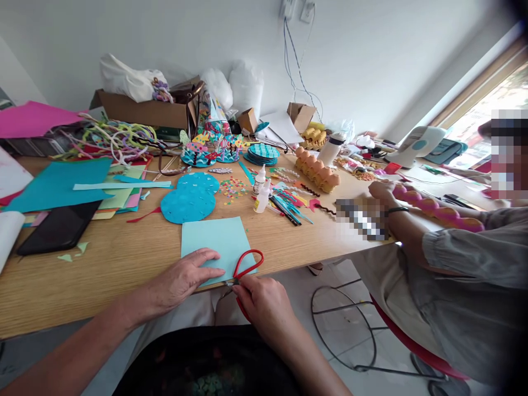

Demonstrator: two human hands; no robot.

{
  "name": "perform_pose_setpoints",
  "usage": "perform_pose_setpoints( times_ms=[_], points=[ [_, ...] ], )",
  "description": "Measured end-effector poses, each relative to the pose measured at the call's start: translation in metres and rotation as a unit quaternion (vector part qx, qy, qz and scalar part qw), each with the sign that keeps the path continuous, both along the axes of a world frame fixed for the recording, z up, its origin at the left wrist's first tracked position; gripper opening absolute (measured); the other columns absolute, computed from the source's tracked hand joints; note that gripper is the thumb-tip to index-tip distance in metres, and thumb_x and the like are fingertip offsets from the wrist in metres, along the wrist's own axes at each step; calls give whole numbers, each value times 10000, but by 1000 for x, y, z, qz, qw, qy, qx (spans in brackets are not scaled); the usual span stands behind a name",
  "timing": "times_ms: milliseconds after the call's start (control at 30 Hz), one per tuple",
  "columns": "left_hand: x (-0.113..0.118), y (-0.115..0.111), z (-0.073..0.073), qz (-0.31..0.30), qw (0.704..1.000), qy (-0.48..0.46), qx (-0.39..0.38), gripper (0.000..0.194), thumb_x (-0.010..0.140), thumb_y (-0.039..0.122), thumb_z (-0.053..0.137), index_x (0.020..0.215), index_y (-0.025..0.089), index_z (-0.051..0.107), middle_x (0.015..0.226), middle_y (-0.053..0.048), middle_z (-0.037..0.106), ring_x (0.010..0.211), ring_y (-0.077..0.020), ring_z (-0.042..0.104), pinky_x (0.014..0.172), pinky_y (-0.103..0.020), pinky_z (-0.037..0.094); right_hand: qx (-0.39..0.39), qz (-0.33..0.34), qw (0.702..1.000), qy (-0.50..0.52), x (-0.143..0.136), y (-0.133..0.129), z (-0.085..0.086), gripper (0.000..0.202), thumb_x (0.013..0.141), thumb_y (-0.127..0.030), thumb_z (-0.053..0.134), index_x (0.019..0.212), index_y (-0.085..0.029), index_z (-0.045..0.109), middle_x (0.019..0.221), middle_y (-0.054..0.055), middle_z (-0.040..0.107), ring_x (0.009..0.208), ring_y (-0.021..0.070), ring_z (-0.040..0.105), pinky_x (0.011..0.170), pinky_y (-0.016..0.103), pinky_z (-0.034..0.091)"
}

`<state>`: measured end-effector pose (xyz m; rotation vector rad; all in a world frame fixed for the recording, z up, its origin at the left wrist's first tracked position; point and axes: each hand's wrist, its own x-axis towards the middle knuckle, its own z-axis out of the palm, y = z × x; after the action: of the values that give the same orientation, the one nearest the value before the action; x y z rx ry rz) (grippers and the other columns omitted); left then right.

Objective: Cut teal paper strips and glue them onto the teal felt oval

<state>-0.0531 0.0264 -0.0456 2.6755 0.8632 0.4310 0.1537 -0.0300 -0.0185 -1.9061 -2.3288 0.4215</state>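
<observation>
A square sheet of light blue paper (214, 236) lies at the table's front edge. My left hand (183, 278) rests on its lower left part, thumb and fingers stretched apart. Red-handled scissors (250, 263) are in my right hand (264, 302), whose fingers are closed around the handles. One red loop sticks up over the paper's right corner, and the metal part points left near the table edge. Just behind the paper are blue rounded cut-outs (187, 204) dotted with small bits.
Glue bottles (261, 198), pencils (286, 210) and confetti (234, 188) lie behind the paper. A black phone (61, 228) and coloured sheets (58, 181) are at left. At right, a person's hand (381, 191) is beside a pink painted egg-carton strip (437, 209). A stool (344, 327) stands below.
</observation>
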Motion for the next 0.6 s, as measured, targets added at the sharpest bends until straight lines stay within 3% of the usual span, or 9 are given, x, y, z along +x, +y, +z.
perform_pose_setpoints(
  times_ms=[200,600],
  points=[
    [0,-1,0,9,1000,2,-9,397,880,79,377,1118,296,608,1234,-62,511,1167,-213,450,967,-383,407,22,17,1000,10,-4,1,-3,187,864,-269,498,733,-208,617,722,-5,692,625,120,606,512,249,216],
    [5,-5,2,13,1000,-16,-10,428,861,44,366,1127,289,596,1225,-57,503,1164,-197,448,960,-353,410,-8,16,1000,7,-11,0,0,164,859,-278,501,763,-217,620,762,-6,700,681,139,625,521,247,230]
  ],
)
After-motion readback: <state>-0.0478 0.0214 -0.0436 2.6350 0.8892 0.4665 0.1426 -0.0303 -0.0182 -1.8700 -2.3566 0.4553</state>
